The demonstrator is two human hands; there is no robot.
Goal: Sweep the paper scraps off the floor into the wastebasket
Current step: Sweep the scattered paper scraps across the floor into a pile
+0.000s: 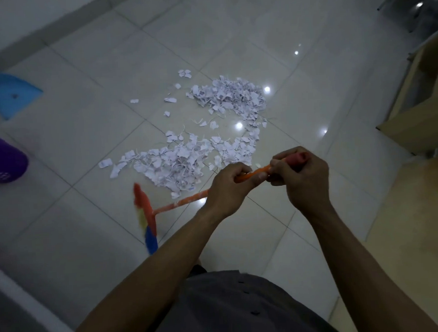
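Note:
White paper scraps (211, 130) lie in a curved heap across the tiled floor, ahead of my hands. I hold an orange broom by its handle (181, 202): my left hand (226, 188) grips the shaft lower down, and my right hand (299, 176) grips the red top end. The broom head (145, 218), with red, yellow and blue bristles, is blurred and sits low and left of the scraps. The purple wastebasket (2, 158) stands at the far left edge. A blue dustpan (8, 94) lies on the floor behind it.
A pale wooden cabinet (418, 109) stands along the right side. Chair legs (407, 6) show at the top right. A wall base (41, 33) runs across the upper left. A grey step edge (22, 300) borders the lower left.

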